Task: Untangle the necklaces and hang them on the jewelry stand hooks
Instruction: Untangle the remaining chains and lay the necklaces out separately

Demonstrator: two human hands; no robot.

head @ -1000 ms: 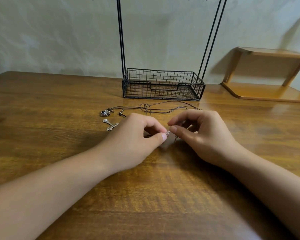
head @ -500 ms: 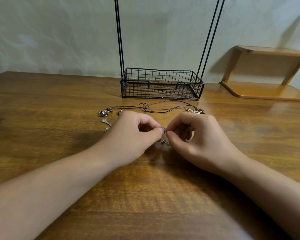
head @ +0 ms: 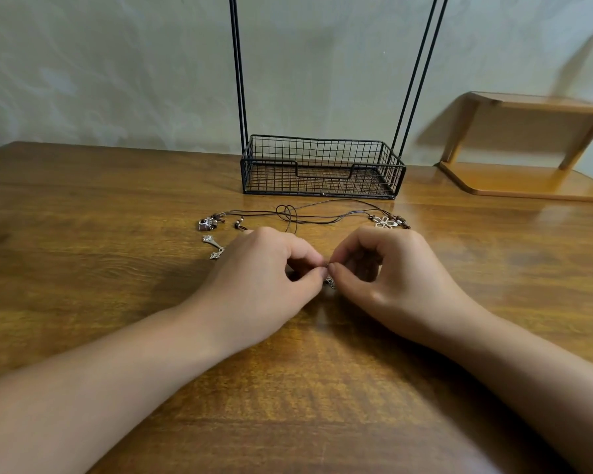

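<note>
Wooden table, warm brown grain, set against a pale wall; a wooden shelf sits at the far right corner. Item 1: jewelry stand, black wire basket base with thin uprights rising out of view, so its hooks barely show at the top edge. Item 2: tangled necklaces, dark cords lying left to right just in front of the basket, looped over one another near the middle. Attached pieces: a camera-shaped charm at the left end, a flower pendant at the right end, a cross pendant just beside your left hand. Item 3: your left hand and your right hand, both curled, thumb and forefinger tips meeting at the centre of the table, each pinching the same small metal pendant, which hangs partly hidden below your fingertips. Whether a cord runs from it cannot be told. Key relation: the cord bundle lies beyond your knuckles, its long axis crosswise to your forearms, and the knot sits slightly nearer your left hand. Judged stage: early, untangling not finished, nothing hung yet.
</note>
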